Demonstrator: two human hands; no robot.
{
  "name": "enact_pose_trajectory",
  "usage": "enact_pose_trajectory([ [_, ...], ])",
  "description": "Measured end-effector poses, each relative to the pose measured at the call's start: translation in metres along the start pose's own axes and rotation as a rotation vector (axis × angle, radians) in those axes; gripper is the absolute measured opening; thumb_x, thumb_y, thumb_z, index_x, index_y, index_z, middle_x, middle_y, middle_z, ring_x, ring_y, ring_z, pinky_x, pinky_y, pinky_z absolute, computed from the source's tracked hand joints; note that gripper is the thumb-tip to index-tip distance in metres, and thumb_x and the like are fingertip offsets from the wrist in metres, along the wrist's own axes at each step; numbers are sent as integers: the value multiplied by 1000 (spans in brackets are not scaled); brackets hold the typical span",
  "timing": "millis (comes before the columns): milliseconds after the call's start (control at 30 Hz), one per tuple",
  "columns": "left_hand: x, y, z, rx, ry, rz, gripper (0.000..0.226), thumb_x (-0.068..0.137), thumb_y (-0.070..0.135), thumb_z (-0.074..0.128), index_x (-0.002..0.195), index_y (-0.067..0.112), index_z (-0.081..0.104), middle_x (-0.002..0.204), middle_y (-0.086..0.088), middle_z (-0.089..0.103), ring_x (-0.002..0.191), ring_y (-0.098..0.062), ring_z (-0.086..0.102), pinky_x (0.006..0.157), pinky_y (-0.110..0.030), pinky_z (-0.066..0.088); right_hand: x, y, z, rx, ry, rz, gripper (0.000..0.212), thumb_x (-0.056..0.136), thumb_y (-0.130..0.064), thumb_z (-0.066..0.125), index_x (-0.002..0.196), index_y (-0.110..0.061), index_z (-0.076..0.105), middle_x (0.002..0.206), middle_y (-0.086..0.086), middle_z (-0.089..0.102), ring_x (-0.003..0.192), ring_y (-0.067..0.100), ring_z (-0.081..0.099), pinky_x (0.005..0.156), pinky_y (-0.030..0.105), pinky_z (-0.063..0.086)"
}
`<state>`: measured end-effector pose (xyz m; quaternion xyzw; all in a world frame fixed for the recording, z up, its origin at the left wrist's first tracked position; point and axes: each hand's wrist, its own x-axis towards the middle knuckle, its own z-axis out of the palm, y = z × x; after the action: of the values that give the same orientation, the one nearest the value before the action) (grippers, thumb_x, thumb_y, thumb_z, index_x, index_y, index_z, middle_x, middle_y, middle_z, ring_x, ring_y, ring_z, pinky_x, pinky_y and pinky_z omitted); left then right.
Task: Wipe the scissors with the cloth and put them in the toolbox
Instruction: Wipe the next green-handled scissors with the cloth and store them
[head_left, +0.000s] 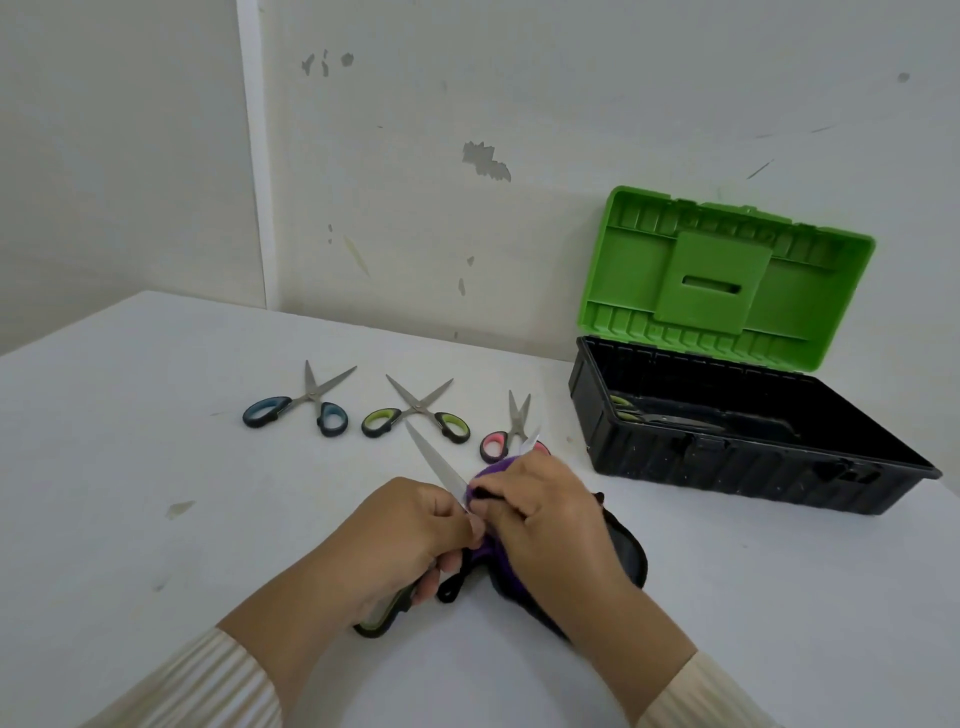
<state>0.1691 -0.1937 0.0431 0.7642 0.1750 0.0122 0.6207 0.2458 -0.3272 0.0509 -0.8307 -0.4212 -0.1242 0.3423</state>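
My left hand (405, 535) grips a pair of scissors (434, 460) by the handles, blades spread and pointing away from me. My right hand (545, 512) presses a purple and black cloth (626, 551) around one blade; the tip of that blade pokes out past the cloth. The black toolbox (727, 457) stands open at the right with its green lid (722, 280) leaning on the wall. One green-handled pair of scissors (654, 413) lies inside it.
Three more pairs lie open on the white table beyond my hands: blue-handled scissors (306, 402), green-handled scissors (415, 410) and pink-handled scissors (506, 434), the last partly behind my right hand. A wall (467, 156) runs behind the table.
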Motion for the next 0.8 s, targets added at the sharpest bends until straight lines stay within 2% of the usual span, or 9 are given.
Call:
enact_pose_trajectory([
  [167,-1,2,-2,30,11,3,29,86,22,66,62,6,62,46,-1,54,35,-18,42,39,-21,33,2,9,1,-89,79,22,14,76,-20,61,84,-20,74,76,1,66,77,13,56,70,31,51],
  [233,-2,3,-3,45,10,4,28,85,21,65,64,2,63,47,-1,54,35,-17,42,40,-21,33,0,4,4,-86,48,-44,19,77,-26,56,82,-21,73,75,0,65,73,17,59,66,29,51],
  [300,-3,4,-6,94,2,14,29,85,23,65,71,-2,63,49,0,55,35,-15,43,42,-22,34,2,7,3,-89,61,-54,14,76,-21,62,83,-20,74,73,0,65,71,15,58,68,23,49],
  [400,-6,7,-7,147,-47,16,26,86,25,64,71,4,67,50,2,56,37,-13,45,44,-23,37,11,30,-15,-26,277,171,11,79,-18,69,88,-21,73,78,-3,61,76,13,58,70,5,37],
  [467,-7,9,-7,132,-71,9,24,86,24,64,71,6,68,48,3,56,36,-13,44,44,-23,36,9,41,-33,66,444,324,10,82,-20,65,89,-25,71,81,-7,60,83,13,58,70,2,36],
  [533,-7,10,-7,113,-56,1,25,86,23,65,73,3,69,47,3,56,36,-14,44,44,-24,37,4,32,-40,148,526,317,12,83,-21,64,85,-33,66,80,-13,60,82,9,57,69,4,38],
  [600,-6,9,-8,94,-33,-20,26,86,23,65,75,0,68,47,2,55,36,-15,44,43,-23,36,0,15,-31,125,383,168,7,79,-26,64,81,-31,68,76,-15,62,77,5,57,70,9,42],
  [700,-6,7,-7,109,-15,-22,29,86,25,66,76,-3,66,50,-3,56,37,-17,44,44,-24,37,-4,5,-9,-89,57,-47,16,77,-33,57,81,-27,71,75,-10,68,73,9,59,68,33,49],
  [800,-5,7,-7,154,-11,-7,31,86,27,65,75,-2,66,54,-6,57,39,-18,45,46,-26,39,3,18,-7,-87,109,36,11,80,-23,64,88,-24,72,78,-7,67,75,11,58,71,41,51],
])
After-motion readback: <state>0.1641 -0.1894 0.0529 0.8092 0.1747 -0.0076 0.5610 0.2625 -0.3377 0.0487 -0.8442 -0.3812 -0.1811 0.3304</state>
